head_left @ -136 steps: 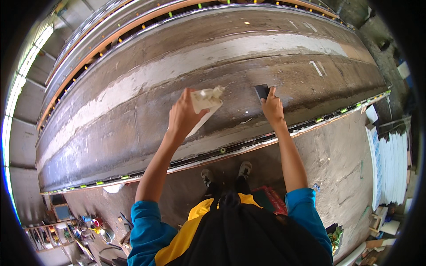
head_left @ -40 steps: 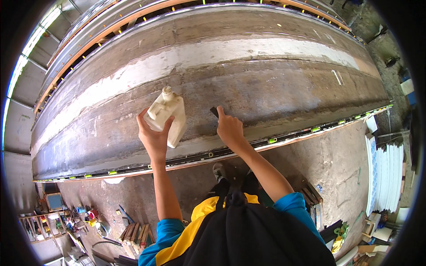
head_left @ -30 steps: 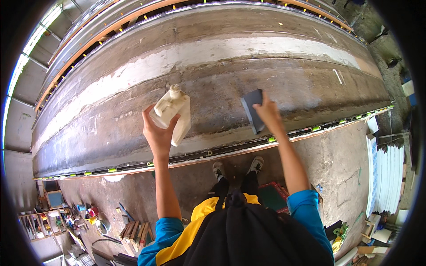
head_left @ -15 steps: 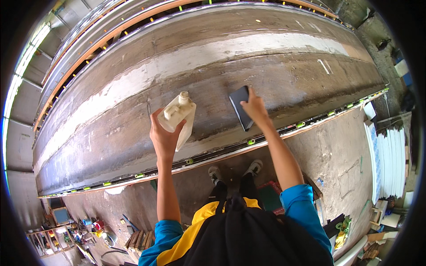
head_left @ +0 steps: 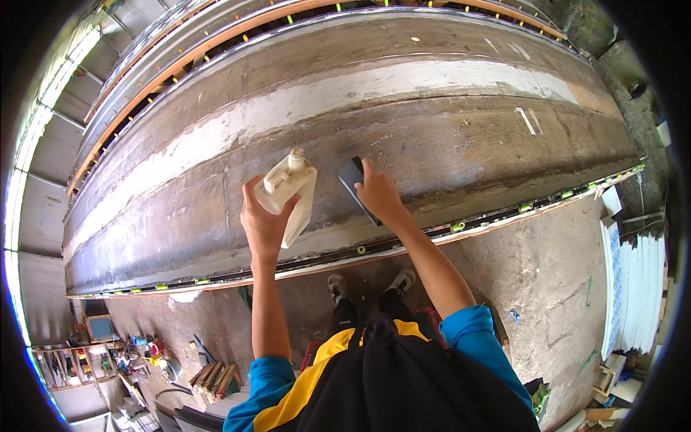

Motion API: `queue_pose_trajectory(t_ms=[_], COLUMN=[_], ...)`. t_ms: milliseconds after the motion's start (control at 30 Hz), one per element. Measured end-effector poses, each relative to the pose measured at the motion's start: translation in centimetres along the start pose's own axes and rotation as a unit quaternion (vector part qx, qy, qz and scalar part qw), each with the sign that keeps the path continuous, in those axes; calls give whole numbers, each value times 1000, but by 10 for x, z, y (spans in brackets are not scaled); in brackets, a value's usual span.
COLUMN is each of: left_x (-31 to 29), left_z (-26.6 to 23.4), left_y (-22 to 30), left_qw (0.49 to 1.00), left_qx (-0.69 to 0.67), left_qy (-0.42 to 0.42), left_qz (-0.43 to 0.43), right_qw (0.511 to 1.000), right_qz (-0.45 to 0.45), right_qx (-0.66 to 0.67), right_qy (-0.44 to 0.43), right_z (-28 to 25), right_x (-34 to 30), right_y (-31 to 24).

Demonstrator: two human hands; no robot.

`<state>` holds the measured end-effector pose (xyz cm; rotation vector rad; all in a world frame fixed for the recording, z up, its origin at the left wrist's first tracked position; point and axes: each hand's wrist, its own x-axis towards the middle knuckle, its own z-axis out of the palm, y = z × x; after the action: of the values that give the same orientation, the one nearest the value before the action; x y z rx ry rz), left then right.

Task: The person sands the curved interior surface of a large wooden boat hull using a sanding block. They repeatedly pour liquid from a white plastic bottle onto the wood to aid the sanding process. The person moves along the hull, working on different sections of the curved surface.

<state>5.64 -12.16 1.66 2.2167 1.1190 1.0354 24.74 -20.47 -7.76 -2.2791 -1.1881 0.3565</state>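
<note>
My left hand (head_left: 263, 225) grips an off-white plastic jug (head_left: 289, 180), thumb and fingers around its sides. The jug is tilted, its neck pointing away from me, over the large curved brown panel (head_left: 403, 122). To its right, my right hand (head_left: 379, 194) is closed on a dark, flat rectangular block (head_left: 353, 176), held slanting with its far end up and to the left. A short gap separates block and jug. I cannot tell whether the block touches the panel; its exact kind is unclear. A wide whitish band (head_left: 288, 108) runs lengthwise along the panel.
A dark edge rail with green clips (head_left: 458, 227) borders the panel's near side. Wood pieces (head_left: 214, 379) and assorted tools lie on the floor at lower left. White sheets (head_left: 637, 288) are stacked at right. Beyond the panel's far side run orange-brown beams (head_left: 216, 45).
My right hand has moved left with the dark block, closer to the jug. My left hand keeps its hold on the jug in nearly the same place. The view has shifted slightly.
</note>
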Motion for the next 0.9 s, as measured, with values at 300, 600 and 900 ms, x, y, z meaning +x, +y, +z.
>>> queue_pose_trajectory(t_ms=[300,600,900], left_x=[-8,7,32], left_z=[20,54,59], left_y=[29,52,41], left_qw=[1000,999,996], left_qx=[22,21,-31], left_qy=[-8,-35,-79], left_qz=[7,19,-20], right_qw=[967,999,957], right_qz=[230,20,186], right_qx=[-44,17,-67], right_qy=[100,26,214], right_z=[-134,-66,-149], right_x=[-1,13,13], right_y=[196,104,260])
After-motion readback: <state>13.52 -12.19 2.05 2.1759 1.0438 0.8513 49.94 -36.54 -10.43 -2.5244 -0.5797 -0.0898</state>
